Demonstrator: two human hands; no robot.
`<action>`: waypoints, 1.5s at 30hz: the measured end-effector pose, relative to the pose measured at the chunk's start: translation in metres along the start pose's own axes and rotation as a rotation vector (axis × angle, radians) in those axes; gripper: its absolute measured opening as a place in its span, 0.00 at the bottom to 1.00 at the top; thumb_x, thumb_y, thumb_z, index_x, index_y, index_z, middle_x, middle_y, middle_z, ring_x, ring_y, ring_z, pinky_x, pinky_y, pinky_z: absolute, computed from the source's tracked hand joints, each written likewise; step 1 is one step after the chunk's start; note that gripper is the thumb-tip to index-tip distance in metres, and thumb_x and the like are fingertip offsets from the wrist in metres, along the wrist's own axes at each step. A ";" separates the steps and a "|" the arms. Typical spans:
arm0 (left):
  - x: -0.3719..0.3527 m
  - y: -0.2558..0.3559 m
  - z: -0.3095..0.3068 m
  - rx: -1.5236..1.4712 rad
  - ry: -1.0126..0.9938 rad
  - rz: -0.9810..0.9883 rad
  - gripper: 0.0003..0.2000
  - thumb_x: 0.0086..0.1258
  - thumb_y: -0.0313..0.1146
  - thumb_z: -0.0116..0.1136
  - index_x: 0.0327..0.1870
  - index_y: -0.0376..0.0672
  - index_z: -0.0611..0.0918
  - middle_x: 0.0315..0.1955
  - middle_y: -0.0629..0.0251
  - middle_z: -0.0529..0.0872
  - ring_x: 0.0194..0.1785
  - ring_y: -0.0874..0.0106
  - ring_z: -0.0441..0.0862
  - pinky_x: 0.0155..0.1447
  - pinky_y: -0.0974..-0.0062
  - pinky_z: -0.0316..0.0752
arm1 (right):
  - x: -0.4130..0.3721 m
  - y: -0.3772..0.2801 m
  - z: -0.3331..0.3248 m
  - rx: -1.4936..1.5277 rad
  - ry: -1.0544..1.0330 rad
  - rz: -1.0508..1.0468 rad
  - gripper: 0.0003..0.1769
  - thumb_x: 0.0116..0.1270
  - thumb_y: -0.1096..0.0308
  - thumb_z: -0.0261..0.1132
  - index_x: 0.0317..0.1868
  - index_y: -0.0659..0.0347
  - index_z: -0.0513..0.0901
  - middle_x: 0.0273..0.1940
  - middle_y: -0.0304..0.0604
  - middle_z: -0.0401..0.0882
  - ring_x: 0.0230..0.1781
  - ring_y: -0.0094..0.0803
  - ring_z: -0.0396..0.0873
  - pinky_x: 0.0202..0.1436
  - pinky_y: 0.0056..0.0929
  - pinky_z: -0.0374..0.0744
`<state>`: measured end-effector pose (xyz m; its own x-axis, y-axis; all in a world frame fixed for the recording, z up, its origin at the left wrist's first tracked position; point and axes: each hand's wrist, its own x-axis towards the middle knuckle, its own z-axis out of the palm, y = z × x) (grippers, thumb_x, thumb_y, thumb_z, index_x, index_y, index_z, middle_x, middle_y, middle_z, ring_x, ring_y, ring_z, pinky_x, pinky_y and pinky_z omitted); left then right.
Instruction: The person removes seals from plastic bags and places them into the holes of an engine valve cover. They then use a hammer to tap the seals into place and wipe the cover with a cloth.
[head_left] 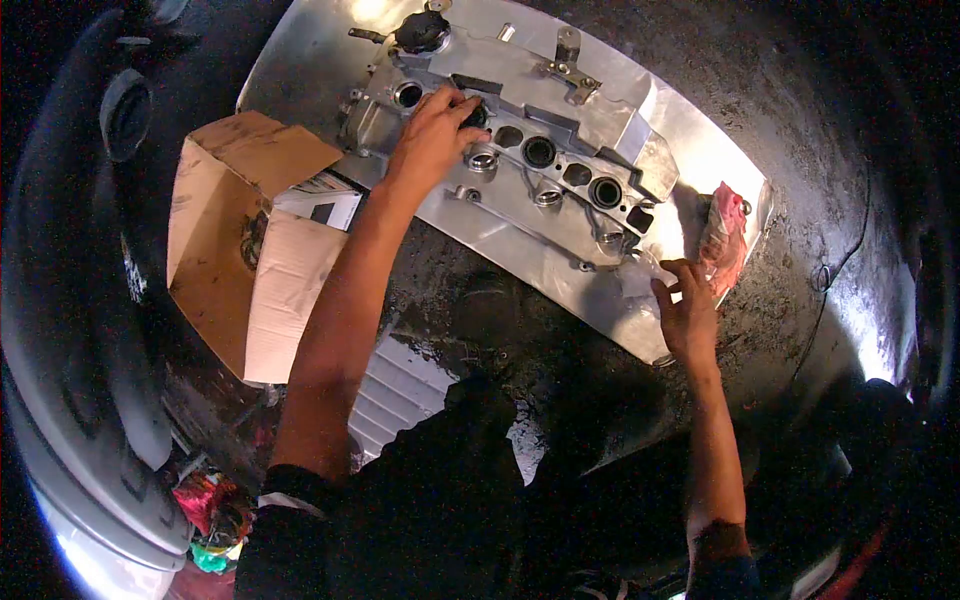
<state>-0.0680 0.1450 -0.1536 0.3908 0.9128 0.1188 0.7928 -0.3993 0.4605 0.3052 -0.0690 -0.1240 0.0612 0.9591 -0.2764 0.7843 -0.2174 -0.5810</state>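
Observation:
A metal engine valve cover (560,90) lies on a shiny metal sheet (470,225). My left hand (432,137) is over its row of round holes, with thumb and fingers curled around a black rubber seal (476,116) at one of them. The hand partly hides that seal. Black rings line two holes farther right, and an open hole (408,94) shows on the left. At the cover's lower right end, my right hand (690,312) pinches a small clear plastic bag (640,274). A black oil cap (422,32) tops the cover's far left end.
An open cardboard box (292,290) stands left of the sheet, with a white printed box (325,203) beside it. A crumpled red-pink rag (724,238) rests at the sheet's right end. Colourful items (212,510) lie low on the left.

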 end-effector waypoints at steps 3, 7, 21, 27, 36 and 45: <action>0.001 -0.004 0.003 0.028 0.028 0.050 0.26 0.63 0.41 0.74 0.61 0.38 0.86 0.52 0.56 0.83 0.59 0.55 0.80 0.65 0.61 0.76 | -0.004 -0.008 -0.001 -0.015 -0.080 0.002 0.21 0.72 0.65 0.71 0.63 0.56 0.79 0.60 0.47 0.80 0.45 0.44 0.86 0.49 0.42 0.84; 0.007 -0.004 -0.005 0.013 -0.047 0.016 0.27 0.61 0.41 0.74 0.61 0.38 0.86 0.52 0.56 0.83 0.59 0.55 0.80 0.64 0.61 0.76 | -0.006 0.007 0.006 -0.288 -0.046 -0.222 0.23 0.70 0.65 0.71 0.63 0.55 0.80 0.59 0.48 0.80 0.50 0.51 0.84 0.52 0.47 0.84; 0.000 -0.011 -0.002 -0.043 -0.021 -0.050 0.21 0.65 0.41 0.73 0.58 0.45 0.89 0.56 0.58 0.85 0.65 0.56 0.79 0.70 0.59 0.73 | 0.011 -0.024 -0.072 -0.256 -0.044 -0.008 0.08 0.69 0.67 0.65 0.45 0.60 0.80 0.39 0.57 0.85 0.40 0.60 0.85 0.44 0.56 0.83; -0.009 -0.015 -0.002 0.102 0.153 0.005 0.20 0.62 0.43 0.74 0.56 0.50 0.90 0.54 0.63 0.85 0.62 0.59 0.78 0.69 0.58 0.72 | 0.025 -0.053 -0.128 -0.143 0.242 0.090 0.07 0.73 0.68 0.65 0.47 0.61 0.84 0.41 0.53 0.88 0.39 0.51 0.88 0.45 0.43 0.84; -0.044 -0.011 0.014 -0.205 0.219 -0.138 0.29 0.71 0.41 0.70 0.72 0.44 0.78 0.73 0.55 0.77 0.78 0.54 0.69 0.80 0.59 0.64 | 0.071 -0.070 -0.080 -0.077 0.307 -0.025 0.14 0.77 0.63 0.66 0.59 0.57 0.86 0.51 0.49 0.87 0.45 0.40 0.87 0.49 0.37 0.84; -0.029 -0.002 0.005 -0.267 0.261 -0.586 0.19 0.74 0.48 0.70 0.44 0.37 0.85 0.38 0.56 0.91 0.38 0.61 0.88 0.47 0.62 0.81 | 0.210 -0.129 0.017 0.023 0.198 -0.273 0.36 0.75 0.41 0.66 0.71 0.59 0.75 0.63 0.61 0.78 0.60 0.59 0.80 0.63 0.50 0.79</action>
<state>-0.0788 0.1185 -0.1628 -0.2182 0.9756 -0.0234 0.6836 0.1699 0.7098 0.2063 0.1577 -0.1197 -0.0286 0.9986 0.0445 0.7746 0.0503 -0.6305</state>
